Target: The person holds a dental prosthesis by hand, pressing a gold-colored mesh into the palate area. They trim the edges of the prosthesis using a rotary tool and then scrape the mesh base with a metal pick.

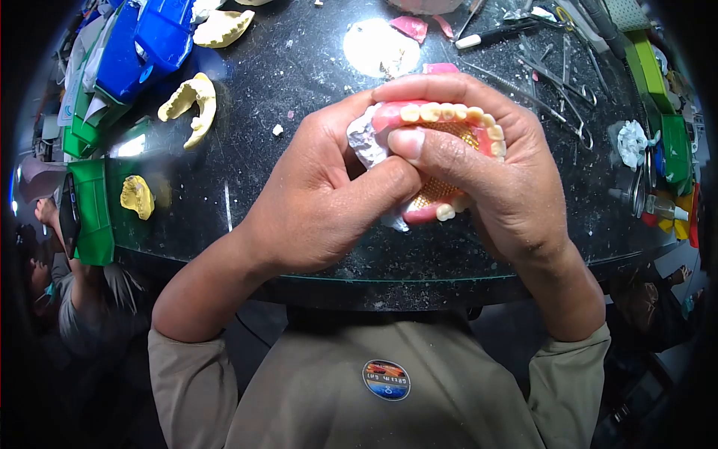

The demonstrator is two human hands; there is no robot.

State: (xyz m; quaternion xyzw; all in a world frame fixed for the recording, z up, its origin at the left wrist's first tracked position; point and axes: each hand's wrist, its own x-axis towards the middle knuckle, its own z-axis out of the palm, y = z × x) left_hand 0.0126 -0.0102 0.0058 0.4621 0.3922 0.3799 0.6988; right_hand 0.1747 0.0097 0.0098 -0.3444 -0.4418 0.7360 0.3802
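Denture (441, 131) gripped by left hand (321, 202) and right hand (501, 179) above table (299, 67).

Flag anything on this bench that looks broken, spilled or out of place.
Pale crumbs and specks litter the dark table, and pink wax scraps lie loose near the top. The denture held in both hands looks intact.

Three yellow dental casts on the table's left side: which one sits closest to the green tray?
The small rounded yellow cast, right beside the green tray. The two larger arch-shaped casts lie farther up the table.
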